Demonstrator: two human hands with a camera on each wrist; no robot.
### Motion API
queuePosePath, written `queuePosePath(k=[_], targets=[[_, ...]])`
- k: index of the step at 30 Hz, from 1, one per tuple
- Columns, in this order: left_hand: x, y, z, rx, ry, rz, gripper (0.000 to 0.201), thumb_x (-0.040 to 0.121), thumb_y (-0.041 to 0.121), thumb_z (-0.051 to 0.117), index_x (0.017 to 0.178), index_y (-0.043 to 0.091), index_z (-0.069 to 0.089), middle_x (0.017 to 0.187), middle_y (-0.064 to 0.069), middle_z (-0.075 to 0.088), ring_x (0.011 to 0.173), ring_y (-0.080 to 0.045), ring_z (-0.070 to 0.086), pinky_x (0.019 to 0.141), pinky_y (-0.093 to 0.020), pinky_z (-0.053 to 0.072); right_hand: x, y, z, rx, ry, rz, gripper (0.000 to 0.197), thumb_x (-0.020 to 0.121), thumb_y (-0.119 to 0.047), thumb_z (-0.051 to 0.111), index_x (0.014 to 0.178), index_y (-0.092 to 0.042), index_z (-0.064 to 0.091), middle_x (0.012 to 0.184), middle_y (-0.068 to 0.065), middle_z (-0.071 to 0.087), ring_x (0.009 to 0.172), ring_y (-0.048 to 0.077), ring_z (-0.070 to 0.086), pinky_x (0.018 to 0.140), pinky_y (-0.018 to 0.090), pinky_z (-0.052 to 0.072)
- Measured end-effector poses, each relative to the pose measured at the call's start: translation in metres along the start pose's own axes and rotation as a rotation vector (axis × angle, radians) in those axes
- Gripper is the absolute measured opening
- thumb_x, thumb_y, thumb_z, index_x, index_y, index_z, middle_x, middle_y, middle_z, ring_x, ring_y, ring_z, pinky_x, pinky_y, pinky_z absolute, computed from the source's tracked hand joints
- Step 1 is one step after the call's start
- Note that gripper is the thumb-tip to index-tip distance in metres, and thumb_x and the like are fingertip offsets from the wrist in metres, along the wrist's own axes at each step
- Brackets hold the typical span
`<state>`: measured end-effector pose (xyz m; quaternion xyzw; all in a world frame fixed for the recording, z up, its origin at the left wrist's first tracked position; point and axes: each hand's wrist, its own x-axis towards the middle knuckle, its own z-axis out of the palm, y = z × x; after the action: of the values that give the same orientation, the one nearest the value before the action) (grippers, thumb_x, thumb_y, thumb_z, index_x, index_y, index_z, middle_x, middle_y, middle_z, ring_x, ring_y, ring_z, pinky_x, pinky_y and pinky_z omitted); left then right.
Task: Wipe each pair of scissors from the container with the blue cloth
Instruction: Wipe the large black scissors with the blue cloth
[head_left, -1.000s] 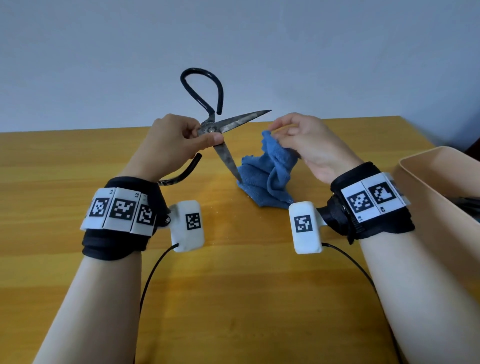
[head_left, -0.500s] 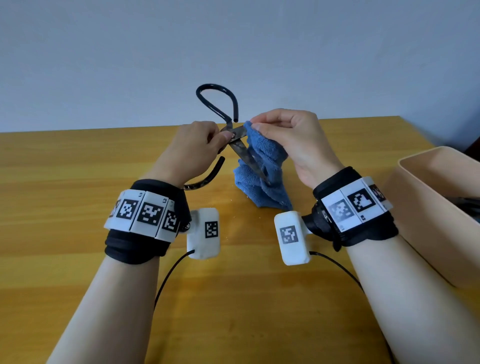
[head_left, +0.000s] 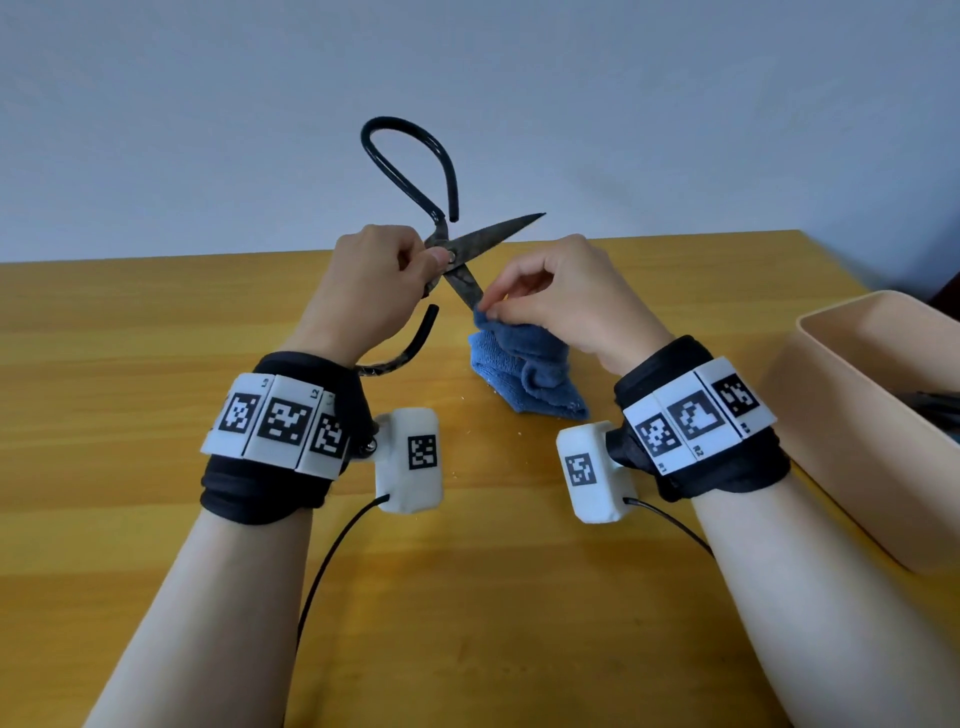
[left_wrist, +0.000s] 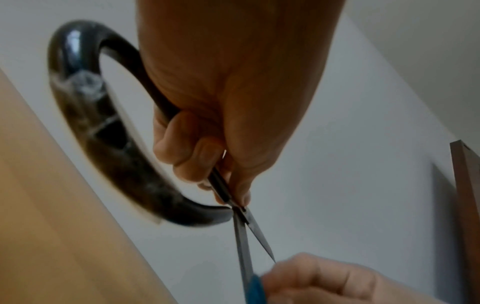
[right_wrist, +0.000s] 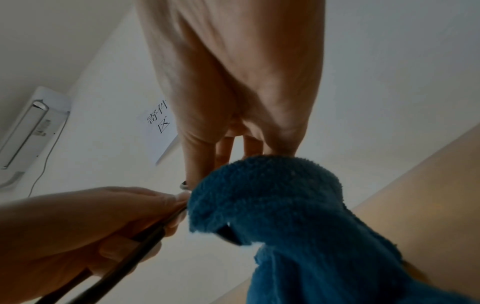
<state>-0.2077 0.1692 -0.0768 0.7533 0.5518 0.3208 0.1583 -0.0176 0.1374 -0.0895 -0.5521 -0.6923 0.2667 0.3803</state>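
The left hand (head_left: 374, 280) pinches the black-handled scissors (head_left: 467, 249) at the pivot, holding them above the tabletop (head_left: 130, 322) with blades spread wide. The right hand (head_left: 561, 296) is clamped on the blue cloth (head_left: 524, 369), pinching it round the lower blade. A beige container (head_left: 852, 415) stands at the right edge

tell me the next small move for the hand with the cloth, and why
Probably draw the blue cloth down the lower blade toward its tip. The right hand pinches the cloth around that blade partway along, the left hand holds the open scissors at the pivot, and the upper blade is bare.
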Motion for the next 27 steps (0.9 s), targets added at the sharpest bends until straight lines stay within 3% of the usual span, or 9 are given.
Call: queuePosePath(k=[2,4,7,12,15,18,21,24,27], targets=[[-0.001,-0.002,-0.005,-0.012,0.005,-0.035,0.044,0.102,0.037,0.056,0.08,0.0,0.062,0.069,-0.007,0.053,0.055,-0.017,0.041,0.044,-0.016,0.03,0.0,0.0,-0.003,0.0,-0.019,0.004,0.008,0.079,-0.011,0.079,0.081,-0.018,0.081,0.072,-0.008,0.072,0.072,0.003,0.061,0.069,0.016,0.048],[-0.002,-0.004,-0.009,-0.016,-0.011,-0.061,0.044,0.102,0.038,0.056,0.08,0.001,0.063,0.067,-0.004,0.05,0.055,-0.017,0.041,0.048,-0.023,0.031,0.001,-0.001,-0.005,0.063,0.045,-0.017,0.007,0.079,-0.013,0.079,0.081,-0.019,0.081,0.076,-0.001,0.075,0.072,0.007,0.062,0.075,0.025,0.053],[-0.003,-0.001,-0.01,-0.013,-0.047,-0.059,0.041,0.101,0.039,0.057,0.079,0.005,0.064,0.066,0.0,0.051,0.055,-0.015,0.044,0.051,-0.025,0.032,0.002,-0.007,-0.005,0.185,0.152,-0.064,0.005,0.079,-0.015,0.08,0.082,-0.019,0.08,0.082,0.002,0.076,0.08,0.023,0.067,0.082,0.037,0.057],[-0.003,0.013,-0.003,-0.026,-0.076,0.036,0.039,0.101,0.034,0.057,0.078,0.004,0.065,0.063,0.001,0.051,0.051,-0.011,0.041,0.043,-0.014,0.029,0.001,-0.011,0.002,0.145,0.158,-0.096,0.004,0.079,-0.014,0.081,0.084,-0.015,0.081,0.079,-0.001,0.076,0.078,0.009,0.07,0.078,0.028,0.058],[-0.002,0.012,-0.007,-0.076,-0.052,0.014,0.042,0.101,0.034,0.057,0.076,0.0,0.062,0.059,0.001,0.046,0.044,-0.006,0.037,0.042,-0.014,0.027,0.001,-0.013,-0.002,0.119,0.079,-0.101,0.005,0.081,-0.015,0.08,0.085,-0.018,0.081,0.08,0.003,0.076,0.083,0.018,0.071,0.079,0.033,0.056],[-0.001,0.007,-0.013,-0.146,-0.018,-0.038,0.044,0.101,0.033,0.057,0.077,-0.004,0.058,0.057,0.002,0.041,0.04,-0.005,0.032,0.045,-0.02,0.028,-0.002,-0.018,-0.008,0.094,-0.008,-0.096,0.005,0.082,-0.017,0.08,0.085,-0.02,0.081,0.08,-0.001,0.075,0.084,0.018,0.069,0.075,0.028,0.054],[-0.002,0.003,-0.018,-0.192,0.004,-0.068,0.042,0.101,0.033,0.056,0.07,0.006,0.057,0.05,0.008,0.039,0.041,-0.006,0.031,0.045,-0.02,0.027,-0.004,-0.019,-0.011,0.081,-0.076,-0.071,0.004,0.082,-0.02,0.08,0.084,-0.022,0.081,0.081,0.002,0.075,0.083,0.016,0.068,0.071,0.023,0.051],[-0.002,-0.002,-0.023,-0.24,0.033,-0.089,0.04,0.103,0.033,0.055,0.071,0.01,0.056,0.051,0.007,0.039,0.038,-0.006,0.032,0.04,-0.014,0.027,-0.005,-0.017,-0.017,0.071,-0.131,-0.043,0.004,0.082,-0.019,0.079,0.083,-0.023,0.081,0.081,0.002,0.075,0.074,0.004,0.062,0.067,0.015,0.045],[-0.002,-0.008,-0.027,-0.254,0.049,-0.103,0.039,0.103,0.033,0.054,0.07,0.012,0.056,0.049,0.01,0.04,0.037,-0.005,0.032,0.039,-0.013,0.028,-0.006,-0.013,-0.027,0.073,-0.22,-0.004,0.005,0.081,-0.015,0.08,0.084,-0.02,0.081,0.077,-0.003,0.074,0.075,0.003,0.061,0.07,0.017,0.047]])
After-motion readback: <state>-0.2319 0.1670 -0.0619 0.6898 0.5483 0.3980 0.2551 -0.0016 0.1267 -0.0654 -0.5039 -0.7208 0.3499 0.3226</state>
